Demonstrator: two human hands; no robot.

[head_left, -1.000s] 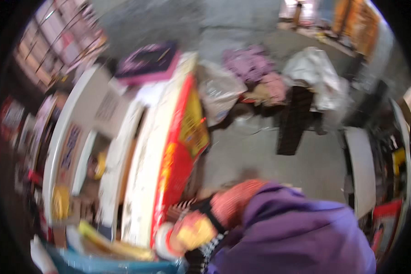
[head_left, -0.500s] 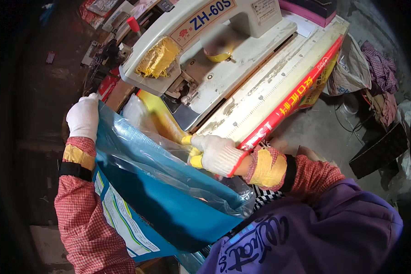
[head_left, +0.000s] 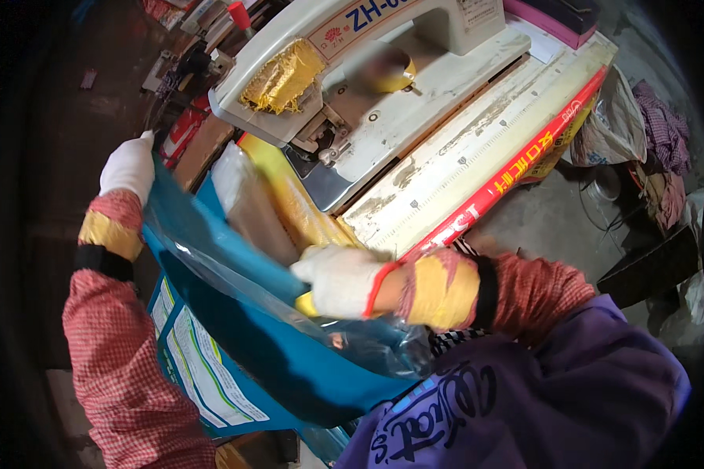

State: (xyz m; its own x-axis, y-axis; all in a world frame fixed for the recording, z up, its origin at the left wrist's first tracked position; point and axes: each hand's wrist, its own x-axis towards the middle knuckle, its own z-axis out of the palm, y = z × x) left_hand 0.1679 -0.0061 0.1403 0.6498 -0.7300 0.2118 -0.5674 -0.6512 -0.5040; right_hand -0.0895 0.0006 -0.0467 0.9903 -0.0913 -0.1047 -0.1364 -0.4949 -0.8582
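Both grips on blue bag (head_left: 289,367)

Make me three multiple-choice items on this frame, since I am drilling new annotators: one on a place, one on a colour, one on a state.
1. Where is the left hand?
A. at the far upper edge of the blue bag
B. on the sewing machine
C. on the red strip along the table

2. What colour are the gloves on both hands?
A. black
B. white
C. green

3. What is the right hand doing?
A. hanging free above the floor
B. closed on the near edge of the blue bag
C. resting flat on the sewing machine

Answers: 1 A, the glove pinches the bag's far top edge; 2 B, both gloves are white with yellow cuffs; 3 B, its fingers curl over the bag's plastic edge.
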